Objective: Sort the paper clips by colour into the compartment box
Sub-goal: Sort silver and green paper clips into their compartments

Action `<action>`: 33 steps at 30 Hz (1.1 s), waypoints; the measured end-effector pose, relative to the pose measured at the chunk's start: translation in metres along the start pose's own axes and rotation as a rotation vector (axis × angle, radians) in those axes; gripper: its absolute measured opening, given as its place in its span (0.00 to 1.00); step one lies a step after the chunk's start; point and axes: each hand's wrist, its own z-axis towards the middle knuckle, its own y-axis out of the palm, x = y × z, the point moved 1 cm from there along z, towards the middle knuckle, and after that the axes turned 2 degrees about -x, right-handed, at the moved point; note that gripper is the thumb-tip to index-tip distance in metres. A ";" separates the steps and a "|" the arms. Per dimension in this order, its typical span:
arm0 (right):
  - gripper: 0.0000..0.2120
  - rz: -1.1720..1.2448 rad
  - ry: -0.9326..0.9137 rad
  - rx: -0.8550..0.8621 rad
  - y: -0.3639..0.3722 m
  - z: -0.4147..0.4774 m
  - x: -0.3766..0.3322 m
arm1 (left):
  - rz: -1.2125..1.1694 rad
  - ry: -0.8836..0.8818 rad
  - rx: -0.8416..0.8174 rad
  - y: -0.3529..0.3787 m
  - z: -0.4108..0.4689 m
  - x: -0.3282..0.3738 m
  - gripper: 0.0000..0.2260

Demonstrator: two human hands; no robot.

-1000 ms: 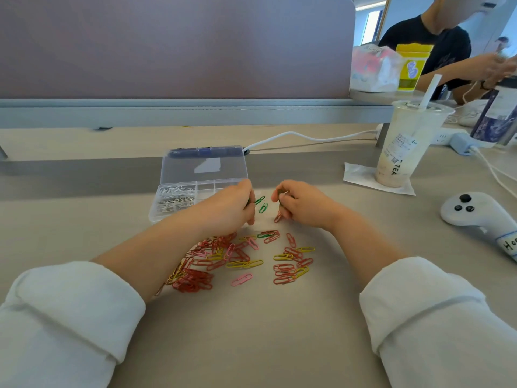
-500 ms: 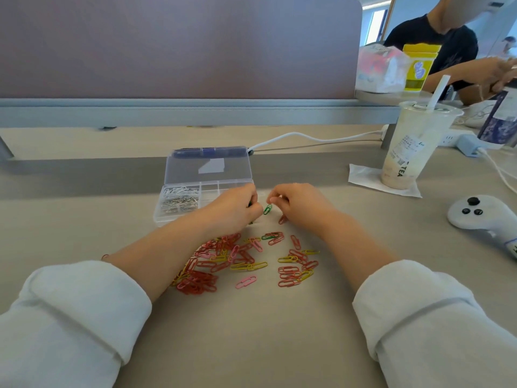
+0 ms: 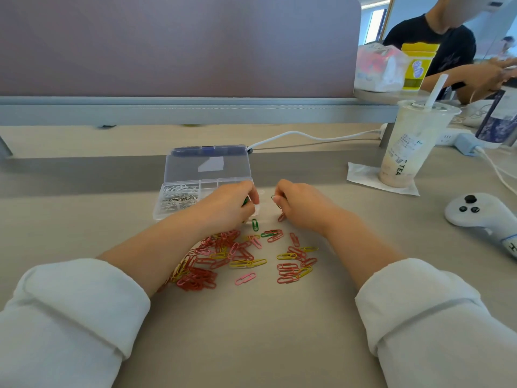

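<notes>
The right hand (image 3: 300, 206) pinches a green clip (image 3: 275, 202) (very thin), the left hand (image 3: 223, 210) grips more green clips (image 3: 245, 201) beside the box (image 3: 184, 169), and a loose pinch could drop it onto the pile (image 3: 207, 264) below.

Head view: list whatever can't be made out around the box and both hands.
- Box: right compartments hidden behind left hand.
- Left hand's green clips: count hidden by curled fingers.
- Right hand: pinches a green clip; palm hides anything more.
- Pile: left edge under forearm.
- Controller: cut by right edge.
</notes>
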 end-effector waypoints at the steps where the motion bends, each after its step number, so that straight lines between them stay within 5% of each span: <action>1: 0.07 0.014 -0.008 -0.015 0.000 0.000 0.000 | 0.025 0.015 0.009 -0.001 0.000 -0.001 0.08; 8: 0.10 0.321 -0.062 -0.069 -0.007 -0.009 -0.006 | 0.266 0.121 -0.007 -0.007 -0.002 0.002 0.15; 13: 0.13 0.265 -0.049 -0.134 -0.009 -0.011 -0.004 | 0.354 0.131 0.023 -0.005 -0.001 -0.002 0.17; 23: 0.05 0.223 -0.079 -0.224 -0.011 -0.015 -0.002 | 0.492 0.207 -0.047 -0.005 -0.003 -0.002 0.07; 33: 0.04 0.148 -0.071 -0.142 -0.012 -0.016 -0.004 | 0.524 0.189 -0.091 -0.013 -0.003 -0.004 0.08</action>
